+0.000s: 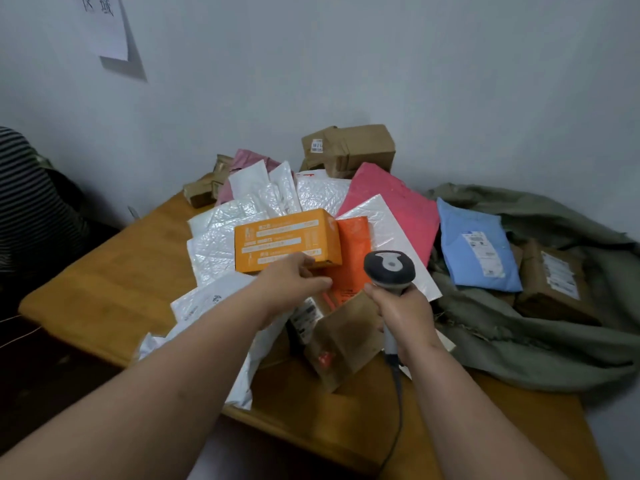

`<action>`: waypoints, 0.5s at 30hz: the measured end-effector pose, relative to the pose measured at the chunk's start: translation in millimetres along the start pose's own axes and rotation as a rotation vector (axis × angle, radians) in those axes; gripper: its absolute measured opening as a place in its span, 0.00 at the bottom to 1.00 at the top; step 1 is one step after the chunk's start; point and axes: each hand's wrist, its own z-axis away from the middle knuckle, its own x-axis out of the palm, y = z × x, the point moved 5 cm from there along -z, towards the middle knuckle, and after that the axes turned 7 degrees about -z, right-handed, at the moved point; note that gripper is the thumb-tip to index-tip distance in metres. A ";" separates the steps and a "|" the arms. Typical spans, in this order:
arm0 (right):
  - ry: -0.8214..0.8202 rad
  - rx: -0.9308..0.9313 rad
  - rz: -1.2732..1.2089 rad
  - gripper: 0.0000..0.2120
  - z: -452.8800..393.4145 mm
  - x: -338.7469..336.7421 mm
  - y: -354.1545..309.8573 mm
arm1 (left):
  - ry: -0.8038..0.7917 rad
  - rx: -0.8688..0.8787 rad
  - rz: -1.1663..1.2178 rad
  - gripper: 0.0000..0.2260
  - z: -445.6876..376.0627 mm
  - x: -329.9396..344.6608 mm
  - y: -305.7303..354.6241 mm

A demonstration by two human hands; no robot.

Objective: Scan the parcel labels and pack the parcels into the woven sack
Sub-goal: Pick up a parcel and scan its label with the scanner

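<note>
While right hand [405,317] grips scanner [389,268], left fingers [311,280] pinch orange box [287,242].

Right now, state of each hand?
Left hand: fingers curled on the near edge of the orange box, gripping it.
Right hand: closed round the handle of the barcode scanner.

Counted what I could: one orange box [287,240], one flat orange mailer [351,258], two pink bags [391,206] (a big one and a paler one [246,161] further back), one blue bag [474,244], and one scanner [389,268]. Brown parcels came to roughly five, including one in the green sack [519,344]. White bubble mailers [214,244] overlapped too much, at least six. One paper sheet [104,26] hung on the wall.
</note>
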 end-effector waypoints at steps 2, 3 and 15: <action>0.023 0.011 0.047 0.09 -1.2 -1.8 7.6 | -0.078 0.033 -0.110 0.29 4.7 23.9 -7.4; 0.012 0.028 0.063 0.10 -1.2 -2.0 11.9 | -0.108 0.040 -0.147 0.29 6.3 35.5 -10.7; -0.119 0.142 -0.026 0.17 12.1 -35.3 44.0 | -0.103 0.005 -0.489 0.60 13.3 121.8 -37.6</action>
